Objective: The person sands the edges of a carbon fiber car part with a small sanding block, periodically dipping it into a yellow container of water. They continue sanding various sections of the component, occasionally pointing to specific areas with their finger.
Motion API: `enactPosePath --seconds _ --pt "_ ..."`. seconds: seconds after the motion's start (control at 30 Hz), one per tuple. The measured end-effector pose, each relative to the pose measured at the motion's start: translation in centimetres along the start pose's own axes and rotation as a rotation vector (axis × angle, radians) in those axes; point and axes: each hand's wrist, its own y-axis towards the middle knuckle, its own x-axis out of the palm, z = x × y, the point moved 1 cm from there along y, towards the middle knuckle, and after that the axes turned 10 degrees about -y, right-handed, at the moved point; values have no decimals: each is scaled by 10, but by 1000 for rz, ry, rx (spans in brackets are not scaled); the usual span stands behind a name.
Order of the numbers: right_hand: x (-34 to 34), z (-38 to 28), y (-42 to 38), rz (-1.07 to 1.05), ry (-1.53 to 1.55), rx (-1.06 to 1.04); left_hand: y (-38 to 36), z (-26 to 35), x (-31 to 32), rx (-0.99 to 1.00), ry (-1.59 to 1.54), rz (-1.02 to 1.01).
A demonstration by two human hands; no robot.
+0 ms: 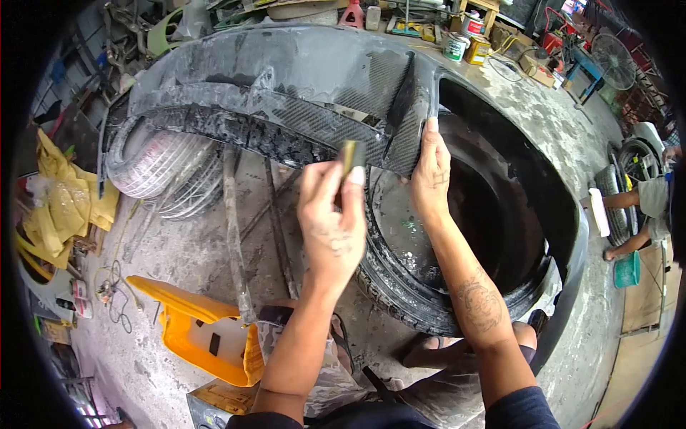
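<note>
A large grey and black car bumper [300, 61] with bare carbon-fibre weave near its right end stretches in front of me. My left hand [332, 218] is closed, pinching a small flat piece with a yellowish edge [349, 154], blurred, right at the bumper's lower edge. It looks like a folded sanding pad, though I cannot tell for sure. With the thumb on the near face, my right hand [432, 168] grips the carbon-fibre end by the wheel-arch opening; its other fingers are hidden behind. Whitish dust marks the bumper's lower lip.
A black tyre [400, 300] lies below the bumper's right side, and dusty tyres [161, 168] are under its left. A yellow plastic part [186, 300] sits at lower left. Paint cans [456, 47] stand at the back. Another person's arm [623, 201] shows at far right.
</note>
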Motion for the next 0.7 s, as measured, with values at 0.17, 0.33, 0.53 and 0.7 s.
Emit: enactPosePath --seconds 0.17,0.33,0.53,0.7 --pt "3 22 16 62 -4 -161 43 3 51 281 339 -221" --pt "11 17 15 218 -32 -239 36 21 51 183 449 -204" --pt "10 14 14 235 -35 -244 24 29 59 303 479 -239" --pt "5 10 13 170 59 -190 52 7 71 445 604 -214"
